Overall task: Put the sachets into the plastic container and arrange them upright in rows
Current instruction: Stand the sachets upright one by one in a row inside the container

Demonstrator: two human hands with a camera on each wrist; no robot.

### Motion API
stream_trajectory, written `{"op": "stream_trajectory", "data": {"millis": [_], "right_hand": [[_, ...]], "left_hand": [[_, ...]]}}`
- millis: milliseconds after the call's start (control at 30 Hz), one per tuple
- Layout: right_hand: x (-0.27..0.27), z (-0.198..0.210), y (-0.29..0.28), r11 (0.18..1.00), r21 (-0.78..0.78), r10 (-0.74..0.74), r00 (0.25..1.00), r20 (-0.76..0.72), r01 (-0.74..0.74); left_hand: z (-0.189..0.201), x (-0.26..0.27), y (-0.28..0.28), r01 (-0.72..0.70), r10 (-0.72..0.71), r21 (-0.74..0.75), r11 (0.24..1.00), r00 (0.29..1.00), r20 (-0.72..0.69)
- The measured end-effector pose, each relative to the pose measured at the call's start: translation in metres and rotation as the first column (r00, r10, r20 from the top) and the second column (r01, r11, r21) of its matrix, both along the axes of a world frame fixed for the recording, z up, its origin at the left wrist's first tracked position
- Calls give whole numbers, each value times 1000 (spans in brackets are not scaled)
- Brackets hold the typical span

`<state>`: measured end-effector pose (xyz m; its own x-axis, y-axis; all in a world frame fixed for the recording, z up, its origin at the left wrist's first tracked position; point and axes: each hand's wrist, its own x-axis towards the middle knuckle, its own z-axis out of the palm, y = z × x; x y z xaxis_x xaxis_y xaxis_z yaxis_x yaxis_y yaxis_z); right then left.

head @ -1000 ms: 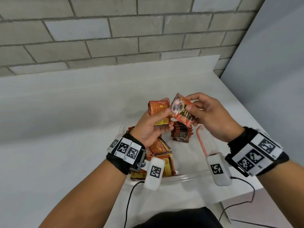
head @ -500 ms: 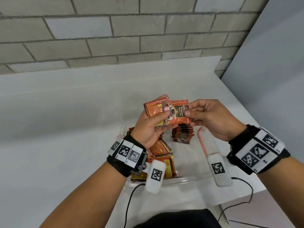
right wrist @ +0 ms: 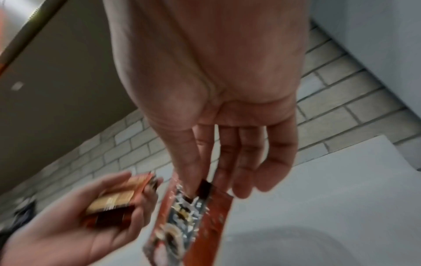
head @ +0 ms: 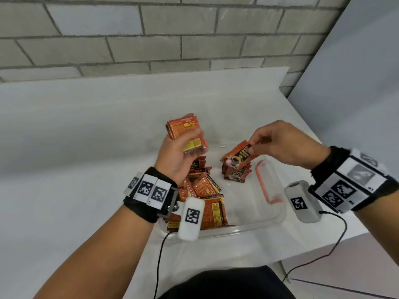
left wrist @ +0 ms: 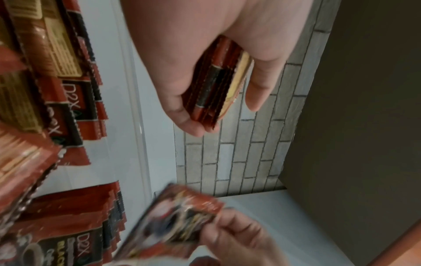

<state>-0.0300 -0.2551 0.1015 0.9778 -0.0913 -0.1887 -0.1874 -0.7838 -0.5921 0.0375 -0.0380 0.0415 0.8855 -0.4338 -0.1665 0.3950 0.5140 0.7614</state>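
Note:
A clear plastic container (head: 259,223) with an orange latch sits on the white table. My left hand (head: 183,147) grips a stack of orange sachets (head: 185,132) above the container's left side; the same stack (left wrist: 216,86) shows edge-on in the left wrist view. My right hand (head: 274,143) pinches a single sachet (head: 237,156) by its top edge, tilted, just above an upright row of sachets (head: 235,173) in the container. That single sachet (right wrist: 187,219) hangs from thumb and finger in the right wrist view. Loose sachets (head: 207,190) lie in a heap at the container's left.
The white table (head: 86,147) runs to a grey brick wall (head: 151,39) behind. A grey panel (head: 356,93) stands to the right, and the table's right edge lies close to the container. Wrist camera cables (head: 332,251) hang off the front edge.
My hands have moved apart. The right hand has drawn one sachet off the left hand's stack and carried it right and down to the upright row. The left hand keeps the stack raised.

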Motion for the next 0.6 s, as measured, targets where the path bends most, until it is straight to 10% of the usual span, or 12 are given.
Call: {"op": "stream_trajectory", "data": {"millis": [233,600], "right_hand": [[4,-33,20,861,-437,166,956,-241,-260],[14,-48,33,726,-572,214,916,-340,-382]], "left_hand": [[1,-3,5,12,-11,43,999,1000,-17],[0,-9,8,29,-26,77,997,999,-45]]}}
